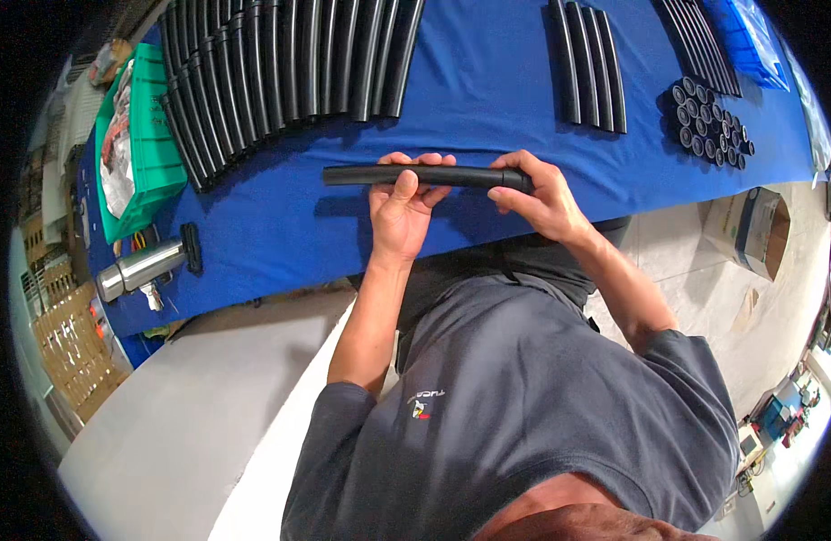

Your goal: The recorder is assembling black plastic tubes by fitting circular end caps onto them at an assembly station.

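A black tube [469, 176] lies level across both my hands, above the near part of a blue cloth-covered table [487, 81]. My left hand [406, 203] is closed round its middle, thumb in front and fingertips showing behind. At the tube's right end, my right hand [541, 194] pinches a short black end piece [516, 180] between thumb and fingers. A thin seam separates that piece from the tube; whether it is fully seated I cannot tell. The tube's left end [330, 175] points free to the left.
Many black tubes [280, 63] lie in rows at the far left, several more [591, 68] right of centre. Thin black rods [699, 45] and round black caps [708, 122] lie at the right. A green bin [158, 135], a metal cylinder with black handle [145, 269] and a cardboard box [749, 230] flank me.
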Action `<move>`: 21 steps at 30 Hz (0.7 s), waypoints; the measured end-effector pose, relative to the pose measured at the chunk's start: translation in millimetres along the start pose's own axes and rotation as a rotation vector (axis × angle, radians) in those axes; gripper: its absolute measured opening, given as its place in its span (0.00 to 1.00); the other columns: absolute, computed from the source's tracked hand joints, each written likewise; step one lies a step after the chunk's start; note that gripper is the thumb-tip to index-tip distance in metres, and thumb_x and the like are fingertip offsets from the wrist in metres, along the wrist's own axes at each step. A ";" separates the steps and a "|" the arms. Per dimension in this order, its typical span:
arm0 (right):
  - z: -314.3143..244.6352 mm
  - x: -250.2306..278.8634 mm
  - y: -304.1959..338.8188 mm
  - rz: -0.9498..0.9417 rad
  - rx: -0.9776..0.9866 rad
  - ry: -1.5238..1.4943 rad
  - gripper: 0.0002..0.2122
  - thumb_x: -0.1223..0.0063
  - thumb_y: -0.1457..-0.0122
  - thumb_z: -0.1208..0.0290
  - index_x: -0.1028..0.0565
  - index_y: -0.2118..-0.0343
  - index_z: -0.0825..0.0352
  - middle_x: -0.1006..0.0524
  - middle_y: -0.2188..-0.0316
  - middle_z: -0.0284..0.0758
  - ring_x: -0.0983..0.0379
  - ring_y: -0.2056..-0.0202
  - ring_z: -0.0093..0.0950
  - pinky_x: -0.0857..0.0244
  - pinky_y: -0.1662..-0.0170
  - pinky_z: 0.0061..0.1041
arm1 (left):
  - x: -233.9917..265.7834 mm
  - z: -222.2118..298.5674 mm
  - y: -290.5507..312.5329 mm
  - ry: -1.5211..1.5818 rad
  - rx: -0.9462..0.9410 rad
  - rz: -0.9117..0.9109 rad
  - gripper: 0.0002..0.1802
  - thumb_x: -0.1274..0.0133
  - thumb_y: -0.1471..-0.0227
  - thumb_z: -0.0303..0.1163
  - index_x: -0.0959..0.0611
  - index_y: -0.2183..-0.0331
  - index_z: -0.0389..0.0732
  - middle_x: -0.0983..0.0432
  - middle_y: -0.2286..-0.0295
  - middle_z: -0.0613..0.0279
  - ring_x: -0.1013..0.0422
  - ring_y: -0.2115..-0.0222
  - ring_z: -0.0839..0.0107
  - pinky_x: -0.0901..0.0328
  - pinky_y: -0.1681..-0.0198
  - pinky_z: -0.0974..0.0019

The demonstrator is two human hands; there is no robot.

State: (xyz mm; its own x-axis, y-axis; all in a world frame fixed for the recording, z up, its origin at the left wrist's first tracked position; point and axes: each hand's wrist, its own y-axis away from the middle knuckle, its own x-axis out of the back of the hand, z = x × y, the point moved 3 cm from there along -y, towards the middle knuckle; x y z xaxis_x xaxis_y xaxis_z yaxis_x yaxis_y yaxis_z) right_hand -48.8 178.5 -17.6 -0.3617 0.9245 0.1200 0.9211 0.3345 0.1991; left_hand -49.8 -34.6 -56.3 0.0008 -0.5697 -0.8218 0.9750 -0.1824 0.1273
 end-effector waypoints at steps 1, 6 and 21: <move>0.4 -0.6 -0.4 -0.012 -0.031 -0.062 0.13 0.41 0.42 0.74 0.28 0.56 0.72 0.24 0.74 0.30 0.27 0.72 0.16 0.32 0.67 0.19 | -0.6 0.5 0.3 0.013 0.006 0.015 0.12 0.45 0.42 0.29 0.26 0.56 0.43 0.24 0.56 0.46 0.28 0.50 0.47 0.26 0.51 0.49; 3.2 -2.5 -0.9 0.008 -0.017 -0.078 0.15 0.39 0.43 0.73 0.28 0.56 0.71 0.24 0.75 0.30 0.27 0.72 0.18 0.32 0.67 0.20 | -0.1 0.2 1.4 0.025 -0.002 0.037 0.12 0.45 0.43 0.30 0.25 0.57 0.44 0.24 0.57 0.46 0.28 0.51 0.48 0.25 0.52 0.51; 2.2 -4.9 -0.8 0.015 -0.130 -0.366 0.13 0.40 0.42 0.73 0.28 0.57 0.72 0.23 0.75 0.31 0.25 0.73 0.19 0.29 0.67 0.20 | 9.6 -0.3 -0.2 0.113 0.004 -0.068 0.14 0.46 0.47 0.20 0.24 0.57 0.41 0.25 0.54 0.44 0.32 0.47 0.45 0.30 0.47 0.44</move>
State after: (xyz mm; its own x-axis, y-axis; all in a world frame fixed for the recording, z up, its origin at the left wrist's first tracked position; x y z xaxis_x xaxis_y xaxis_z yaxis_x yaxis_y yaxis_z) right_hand -47.5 174.1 -20.4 -0.2510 0.9410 -0.2268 0.8916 0.3160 0.3243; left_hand -50.0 -39.8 -64.3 -0.0396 -0.4621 -0.8859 0.9726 -0.2210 0.0718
